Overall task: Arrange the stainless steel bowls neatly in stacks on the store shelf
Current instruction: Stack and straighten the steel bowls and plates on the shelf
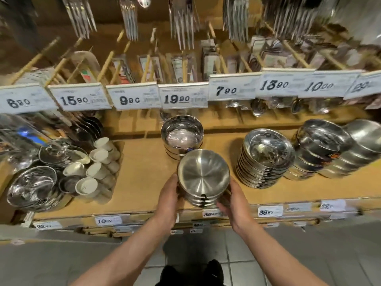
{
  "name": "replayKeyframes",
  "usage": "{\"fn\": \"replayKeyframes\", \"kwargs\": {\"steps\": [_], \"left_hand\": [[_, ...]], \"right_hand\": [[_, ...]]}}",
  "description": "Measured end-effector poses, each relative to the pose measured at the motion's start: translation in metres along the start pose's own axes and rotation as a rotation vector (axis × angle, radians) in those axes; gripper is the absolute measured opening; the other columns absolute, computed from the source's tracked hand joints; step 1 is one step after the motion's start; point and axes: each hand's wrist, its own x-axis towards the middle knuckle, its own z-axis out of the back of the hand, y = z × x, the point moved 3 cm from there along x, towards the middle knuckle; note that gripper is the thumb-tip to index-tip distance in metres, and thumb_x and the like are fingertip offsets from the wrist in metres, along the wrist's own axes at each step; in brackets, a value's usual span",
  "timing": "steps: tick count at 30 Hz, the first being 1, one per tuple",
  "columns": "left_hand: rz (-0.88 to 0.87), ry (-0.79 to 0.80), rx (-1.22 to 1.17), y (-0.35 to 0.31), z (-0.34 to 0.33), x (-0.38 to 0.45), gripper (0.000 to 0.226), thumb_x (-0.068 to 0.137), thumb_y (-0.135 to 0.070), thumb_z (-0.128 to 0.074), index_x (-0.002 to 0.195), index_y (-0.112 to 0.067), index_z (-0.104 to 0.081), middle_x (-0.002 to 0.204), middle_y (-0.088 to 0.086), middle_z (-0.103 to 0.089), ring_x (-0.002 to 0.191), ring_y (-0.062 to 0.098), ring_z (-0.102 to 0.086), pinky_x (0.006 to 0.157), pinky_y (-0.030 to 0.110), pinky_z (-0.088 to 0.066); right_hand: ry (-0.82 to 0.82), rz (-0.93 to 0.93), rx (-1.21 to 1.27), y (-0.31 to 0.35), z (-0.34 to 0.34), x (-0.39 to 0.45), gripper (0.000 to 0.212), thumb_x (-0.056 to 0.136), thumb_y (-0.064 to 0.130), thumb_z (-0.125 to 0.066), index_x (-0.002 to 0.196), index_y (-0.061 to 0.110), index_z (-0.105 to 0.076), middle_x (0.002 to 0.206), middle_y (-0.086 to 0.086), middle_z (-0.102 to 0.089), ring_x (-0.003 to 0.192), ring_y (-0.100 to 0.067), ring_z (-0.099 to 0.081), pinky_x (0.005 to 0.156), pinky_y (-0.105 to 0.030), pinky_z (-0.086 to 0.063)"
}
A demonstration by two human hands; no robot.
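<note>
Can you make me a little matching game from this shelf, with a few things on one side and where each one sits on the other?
Things:
1. small stack of brushed steel bowls
2. deep shiny bowls
3. tall stack of shallow steel bowls
4. white cups

Places:
A. on the shelf's left part, lying tipped over
B. right of the hands, leaning
C. between the left hand and right hand
D. directly behind the held stack, under the 19.90 tag

Pairs: 1-C, 2-D, 3-B, 4-A
</note>
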Motion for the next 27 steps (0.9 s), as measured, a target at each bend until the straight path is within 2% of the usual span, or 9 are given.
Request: {"fn": "replayKeyframes", "kwargs": {"steps": [5, 7, 10, 12, 14, 16, 18, 24, 27], "left_hand": [[-0.007, -0.003, -0.032, -0.002, -0.005, -0.006, 0.033, 0.102, -0.042, -0.049, 0.107, -0.025, -0.077, 0.107, 0.002, -0.078, 0.097, 0.015, -0.074, 0.077, 0.028, -0.059], [0.010, -0.013, -0.025, 0.000, -0.006, -0.010, 0.033, 0.102, -0.043, -0.049, 0.102, -0.028, -0.078, 0.104, 0.000, -0.078, 0.095, 0.013, -0.074, 0.083, 0.034, -0.060], [-0.033, -0.054, -0.036, 0.004, -0.006, -0.023, 0.033, 0.106, -0.034, -0.044, 0.113, -0.015, -0.070, 0.107, 0.005, -0.078, 0.096, 0.018, -0.075, 0.082, 0.037, -0.060], [-0.119, -0.115, -0.021, 0.007, -0.003, -0.038, 0.027, 0.106, -0.028, -0.046, 0.112, -0.011, -0.066, 0.098, 0.002, -0.078, 0.088, 0.015, -0.075, 0.068, 0.029, -0.059], [-0.223, -0.147, 0.033, 0.008, -0.003, -0.054, 0.018, 0.105, -0.025, -0.051, 0.111, -0.019, -0.067, 0.092, -0.006, -0.077, 0.084, 0.012, -0.073, 0.063, 0.024, -0.058], [-0.300, -0.093, 0.097, 0.007, -0.010, -0.070, 0.014, 0.103, -0.031, -0.056, 0.110, -0.031, -0.069, 0.101, -0.009, -0.075, 0.095, 0.013, -0.071, 0.075, 0.029, -0.058], [-0.313, -0.020, 0.129, 0.002, -0.022, -0.077, 0.013, 0.102, -0.034, -0.058, 0.107, -0.037, -0.070, 0.110, -0.008, -0.073, 0.104, 0.016, -0.068, 0.087, 0.038, -0.055], [-0.233, 0.193, 0.139, -0.018, -0.069, -0.085, 0.019, 0.098, -0.035, -0.060, 0.110, -0.022, -0.067, 0.122, 0.005, -0.064, 0.108, 0.020, -0.062, 0.090, 0.039, -0.051], [-0.311, 0.351, 0.270, -0.014, -0.083, -0.105, 0.016, 0.104, -0.030, -0.054, 0.105, -0.032, -0.069, 0.112, -0.001, -0.069, 0.108, 0.016, -0.065, 0.085, 0.033, -0.053]], "right_hand": [[0.052, 0.008, 0.039, 0.009, 0.006, 0.004, 0.033, 0.107, 0.040, -0.041, 0.127, 0.030, -0.066, 0.129, -0.003, -0.070, 0.123, -0.023, -0.063, 0.105, -0.052, -0.052], [0.064, 0.003, 0.021, 0.012, 0.010, 0.001, 0.031, 0.108, 0.039, -0.041, 0.119, 0.032, -0.068, 0.131, -0.005, -0.068, 0.123, -0.026, -0.063, 0.098, -0.050, -0.057], [-0.006, -0.014, -0.046, 0.019, 0.026, -0.010, 0.029, 0.107, 0.043, -0.040, 0.107, 0.045, -0.068, 0.130, 0.002, -0.066, 0.117, -0.024, -0.063, 0.075, -0.035, -0.060], [-0.049, -0.005, -0.041, 0.023, 0.044, -0.017, 0.029, 0.107, 0.043, -0.041, 0.123, 0.036, -0.064, 0.134, -0.001, -0.064, 0.122, -0.028, -0.060, 0.084, -0.043, -0.059], [-0.053, 0.002, 0.004, 0.027, 0.062, -0.026, 0.035, 0.106, 0.041, -0.044, 0.130, 0.021, -0.061, 0.131, -0.007, -0.065, 0.122, -0.029, -0.061, 0.087, -0.046, -0.061], [-0.078, 0.027, 0.062, 0.034, 0.078, -0.038, 0.033, 0.106, 0.036, -0.046, 0.122, 0.015, -0.065, 0.117, -0.010, -0.071, 0.108, -0.024, -0.068, 0.072, -0.037, -0.063], [-0.127, 0.056, 0.082, 0.043, 0.092, -0.054, 0.030, 0.105, 0.033, -0.047, 0.116, 0.014, -0.068, 0.104, -0.007, -0.073, 0.099, -0.019, -0.069, 0.070, -0.035, -0.061], [-0.328, 0.140, 0.148, 0.053, 0.131, -0.107, 0.031, 0.107, 0.029, -0.044, 0.117, 0.011, -0.067, 0.098, -0.007, -0.067, 0.091, -0.018, -0.064, 0.074, -0.033, -0.054], [-0.427, 0.193, 0.207, 0.045, 0.147, -0.145, 0.029, 0.106, 0.030, -0.048, 0.115, 0.011, -0.068, 0.098, -0.007, -0.068, 0.094, -0.020, -0.065, 0.079, -0.034, -0.055]]}}
